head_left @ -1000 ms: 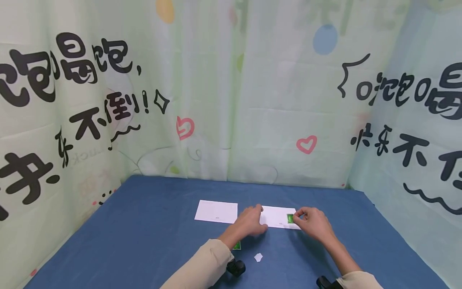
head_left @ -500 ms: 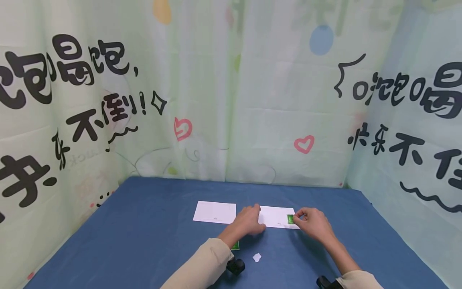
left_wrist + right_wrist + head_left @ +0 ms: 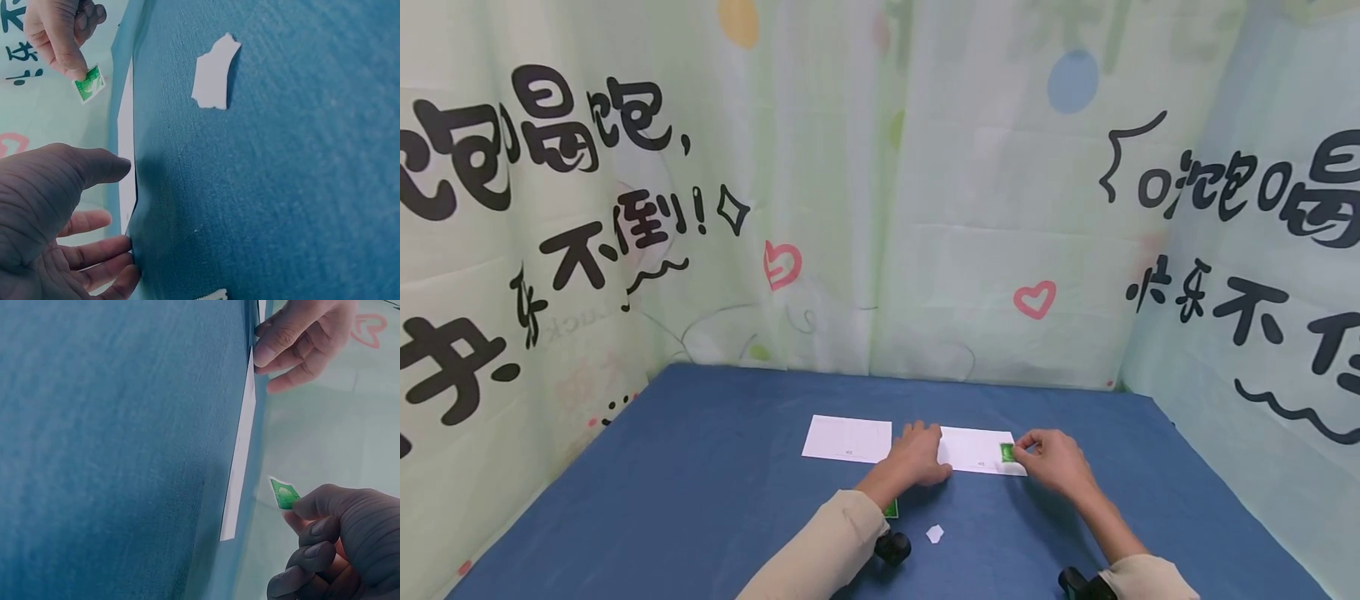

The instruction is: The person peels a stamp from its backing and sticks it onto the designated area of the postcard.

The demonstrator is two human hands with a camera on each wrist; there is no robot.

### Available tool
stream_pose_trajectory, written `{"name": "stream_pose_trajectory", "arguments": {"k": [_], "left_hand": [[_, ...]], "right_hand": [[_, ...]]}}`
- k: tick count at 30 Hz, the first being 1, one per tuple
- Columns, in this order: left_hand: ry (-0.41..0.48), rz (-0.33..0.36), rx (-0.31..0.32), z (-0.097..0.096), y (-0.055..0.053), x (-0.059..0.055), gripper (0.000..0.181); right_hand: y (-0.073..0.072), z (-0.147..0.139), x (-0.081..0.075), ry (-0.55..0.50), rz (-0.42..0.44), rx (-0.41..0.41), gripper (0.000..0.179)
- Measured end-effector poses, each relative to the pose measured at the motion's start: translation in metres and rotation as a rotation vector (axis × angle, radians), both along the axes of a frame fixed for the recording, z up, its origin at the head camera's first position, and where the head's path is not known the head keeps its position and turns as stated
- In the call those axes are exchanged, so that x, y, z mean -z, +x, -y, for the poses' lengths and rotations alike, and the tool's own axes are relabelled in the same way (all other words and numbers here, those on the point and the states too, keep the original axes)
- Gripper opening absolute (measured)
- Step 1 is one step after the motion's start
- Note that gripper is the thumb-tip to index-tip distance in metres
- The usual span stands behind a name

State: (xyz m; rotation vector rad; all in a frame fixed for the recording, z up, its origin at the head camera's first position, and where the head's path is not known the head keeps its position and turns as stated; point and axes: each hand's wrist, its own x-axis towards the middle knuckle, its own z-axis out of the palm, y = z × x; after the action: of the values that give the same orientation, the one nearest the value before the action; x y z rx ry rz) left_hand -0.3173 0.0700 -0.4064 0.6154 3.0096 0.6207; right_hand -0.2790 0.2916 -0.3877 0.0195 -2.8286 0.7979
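Note:
My right hand (image 3: pixel 1058 461) pinches a small green postage stamp (image 3: pixel 1007 452) with a white edge between thumb and forefinger. In the right wrist view the stamp (image 3: pixel 285 494) is held up off the table, over the right end of a white envelope or card (image 3: pixel 973 450). At that card's left end rests my left hand (image 3: pixel 917 456), its fingers spread and thumb apart, holding nothing between them. The left wrist view shows the left hand (image 3: pixel 69 212) with fingertips at the card's edge. A second white card (image 3: pixel 847 439) lies flat to the left.
Under my left wrist another green stamp (image 3: pixel 891 508) is partly hidden. A torn white paper scrap (image 3: pixel 935 534) lies nearer me on the blue tablecloth (image 3: pixel 722 492). Printed curtains (image 3: pixel 955 208) stand behind the table and along both sides.
The stamp in my right hand has shifted very slightly to the right and up. My left hand has stayed in place on the card.

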Motion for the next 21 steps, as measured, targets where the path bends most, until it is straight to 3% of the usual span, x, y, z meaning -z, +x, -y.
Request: {"name": "stream_pose_trajectory", "arguments": {"k": [21], "left_hand": [[-0.036,-0.015,-0.054,-0.004,-0.004,0.005,0.052]], "right_hand": [[-0.019,-0.006,0.003,0.032,0.054,0.076,0.022]]}}
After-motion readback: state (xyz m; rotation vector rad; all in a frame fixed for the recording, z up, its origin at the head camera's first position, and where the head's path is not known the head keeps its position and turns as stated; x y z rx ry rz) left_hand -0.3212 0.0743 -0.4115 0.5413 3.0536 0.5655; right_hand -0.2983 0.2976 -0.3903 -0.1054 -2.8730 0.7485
